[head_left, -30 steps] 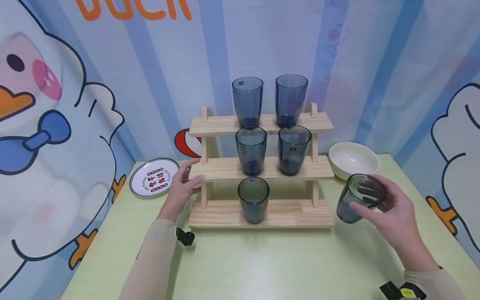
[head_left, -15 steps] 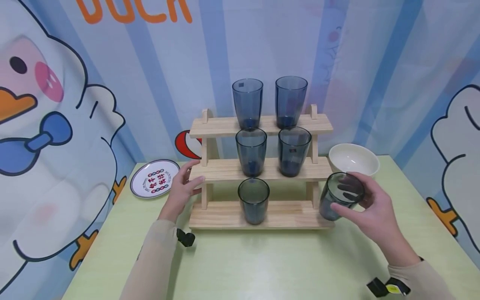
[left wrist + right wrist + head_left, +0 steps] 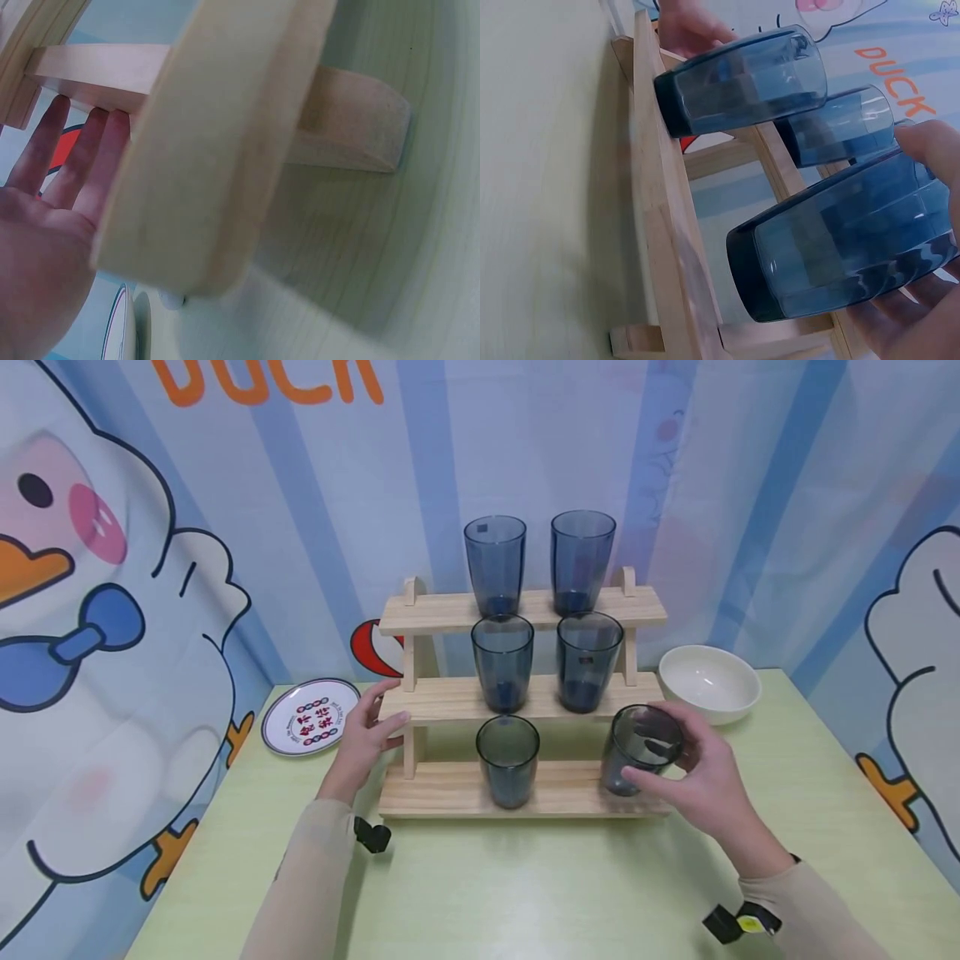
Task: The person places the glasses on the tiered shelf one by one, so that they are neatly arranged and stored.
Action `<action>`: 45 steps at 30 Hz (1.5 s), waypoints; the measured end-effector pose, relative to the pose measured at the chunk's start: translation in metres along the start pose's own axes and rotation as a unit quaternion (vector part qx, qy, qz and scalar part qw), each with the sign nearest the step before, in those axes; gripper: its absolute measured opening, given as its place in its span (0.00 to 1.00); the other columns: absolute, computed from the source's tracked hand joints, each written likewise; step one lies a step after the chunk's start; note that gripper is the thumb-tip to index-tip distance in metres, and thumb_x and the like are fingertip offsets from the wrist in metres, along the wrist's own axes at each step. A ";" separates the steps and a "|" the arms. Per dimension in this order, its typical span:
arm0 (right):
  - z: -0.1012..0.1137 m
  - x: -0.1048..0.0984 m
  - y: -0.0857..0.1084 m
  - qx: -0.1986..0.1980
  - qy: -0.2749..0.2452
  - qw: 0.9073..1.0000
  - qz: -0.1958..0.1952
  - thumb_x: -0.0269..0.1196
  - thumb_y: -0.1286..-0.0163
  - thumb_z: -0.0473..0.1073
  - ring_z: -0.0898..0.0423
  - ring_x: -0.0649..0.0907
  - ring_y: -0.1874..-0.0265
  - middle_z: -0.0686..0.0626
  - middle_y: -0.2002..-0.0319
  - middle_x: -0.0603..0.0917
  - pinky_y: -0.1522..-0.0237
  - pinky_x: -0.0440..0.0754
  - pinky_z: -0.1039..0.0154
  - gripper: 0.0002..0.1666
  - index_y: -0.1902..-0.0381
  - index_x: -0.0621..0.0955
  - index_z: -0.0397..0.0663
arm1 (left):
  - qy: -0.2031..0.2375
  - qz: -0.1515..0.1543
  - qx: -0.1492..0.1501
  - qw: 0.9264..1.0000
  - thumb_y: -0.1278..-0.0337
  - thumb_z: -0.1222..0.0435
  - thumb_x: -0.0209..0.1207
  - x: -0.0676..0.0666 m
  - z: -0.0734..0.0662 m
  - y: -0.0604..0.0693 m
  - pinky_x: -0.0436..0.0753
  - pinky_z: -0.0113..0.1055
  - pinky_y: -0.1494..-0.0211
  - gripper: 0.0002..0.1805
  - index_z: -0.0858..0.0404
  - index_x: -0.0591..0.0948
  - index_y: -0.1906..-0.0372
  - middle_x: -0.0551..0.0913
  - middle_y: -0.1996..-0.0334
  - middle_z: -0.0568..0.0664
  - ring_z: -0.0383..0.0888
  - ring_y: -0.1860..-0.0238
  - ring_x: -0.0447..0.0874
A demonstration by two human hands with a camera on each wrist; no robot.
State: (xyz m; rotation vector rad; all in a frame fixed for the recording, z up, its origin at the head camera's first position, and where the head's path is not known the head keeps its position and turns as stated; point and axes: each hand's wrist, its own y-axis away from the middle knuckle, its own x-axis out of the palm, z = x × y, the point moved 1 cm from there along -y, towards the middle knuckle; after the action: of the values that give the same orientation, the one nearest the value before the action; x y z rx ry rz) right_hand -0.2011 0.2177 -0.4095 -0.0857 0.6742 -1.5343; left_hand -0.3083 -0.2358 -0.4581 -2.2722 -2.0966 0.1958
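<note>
My right hand (image 3: 705, 785) grips a blue-grey glass tumbler (image 3: 840, 240), thumb at the front and fingers behind. In the head view the tumbler is over the right part of the bottom shelf (image 3: 562, 793); in the right wrist view its base appears just off the wood. My left hand (image 3: 363, 739) holds the left end of the three-tier wooden rack (image 3: 442, 697). In the left wrist view its fingertips touch a wooden upright (image 3: 97, 79), with the thumb hidden. One matching tumbler (image 3: 507, 764) stands upright on the bottom shelf, left of the held one.
Two tumblers (image 3: 503, 664) stand on the middle shelf and two more tumblers (image 3: 582, 564) on the top one. A white bowl (image 3: 708, 689) sits behind my right hand. Left of the rack lies a patterned plate (image 3: 309, 717). A printed duck curtain (image 3: 337, 510) hangs behind.
My right hand has carried the tumbler leftward, from beside the rack to over the right part of the bottom shelf. The left hand has stayed at the rack's left end.
</note>
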 end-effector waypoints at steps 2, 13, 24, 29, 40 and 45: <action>-0.001 0.004 -0.001 -0.002 -0.001 1.000 0.008 0.80 0.47 0.28 0.61 0.84 0.47 0.45 0.41 0.81 0.50 0.84 0.74 0.49 0.28 0.74 0.44 | -0.002 0.000 -0.001 1.000 0.28 0.64 0.64 0.000 0.000 0.000 0.84 0.61 0.39 0.33 0.49 0.69 0.22 0.68 0.23 0.57 0.61 0.33 0.76; -0.007 0.025 -0.006 0.001 -0.020 0.999 0.045 0.81 0.46 0.32 0.57 0.84 0.46 0.43 0.41 0.83 0.48 0.84 0.72 0.47 0.29 0.75 0.47 | -0.005 -0.002 -0.004 1.000 0.28 0.64 0.64 0.000 0.000 0.000 0.84 0.59 0.39 0.33 0.48 0.69 0.23 0.68 0.23 0.56 0.60 0.34 0.77; -0.008 0.034 -0.008 0.010 -0.023 0.998 0.057 0.81 0.45 0.34 0.51 0.84 0.47 0.45 0.41 0.84 0.50 0.84 0.70 0.46 0.29 0.75 0.48 | -0.002 -0.003 -0.005 1.000 0.28 0.63 0.65 0.001 -0.001 0.000 0.84 0.60 0.39 0.33 0.47 0.70 0.23 0.66 0.22 0.55 0.61 0.32 0.76; -0.010 0.036 -0.009 0.011 -0.027 0.998 0.063 0.81 0.44 0.34 0.52 0.85 0.47 0.45 0.40 0.84 0.49 0.84 0.71 0.46 0.29 0.75 0.47 | -0.003 -0.003 -0.005 1.000 0.28 0.63 0.65 0.001 -0.001 0.000 0.84 0.60 0.39 0.33 0.47 0.69 0.23 0.66 0.22 0.55 0.61 0.32 0.76; -0.008 0.039 -0.009 0.014 -0.045 0.996 0.075 0.80 0.43 0.34 0.52 0.85 0.45 0.44 0.39 0.83 0.47 0.84 0.70 0.46 0.27 0.74 0.46 | -0.005 -0.004 -0.006 1.000 0.28 0.63 0.65 0.000 0.000 0.000 0.85 0.58 0.40 0.33 0.47 0.69 0.23 0.69 0.24 0.56 0.60 0.34 0.77; -0.006 0.041 -0.008 0.019 -0.047 0.996 0.079 0.80 0.43 0.34 0.54 0.84 0.43 0.44 0.38 0.82 0.46 0.83 0.70 0.48 0.27 0.72 0.45 | -0.010 -0.006 -0.007 1.000 0.28 0.62 0.65 0.000 0.000 0.001 0.86 0.56 0.40 0.33 0.47 0.69 0.23 0.71 0.26 0.57 0.58 0.36 0.78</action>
State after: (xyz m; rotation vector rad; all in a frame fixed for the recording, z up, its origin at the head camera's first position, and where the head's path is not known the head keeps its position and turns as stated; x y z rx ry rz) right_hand -0.2154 0.1813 -0.4251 -0.0749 0.5641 -1.3822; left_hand -0.3076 -0.2359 -0.4580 -2.2760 -2.1273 0.2049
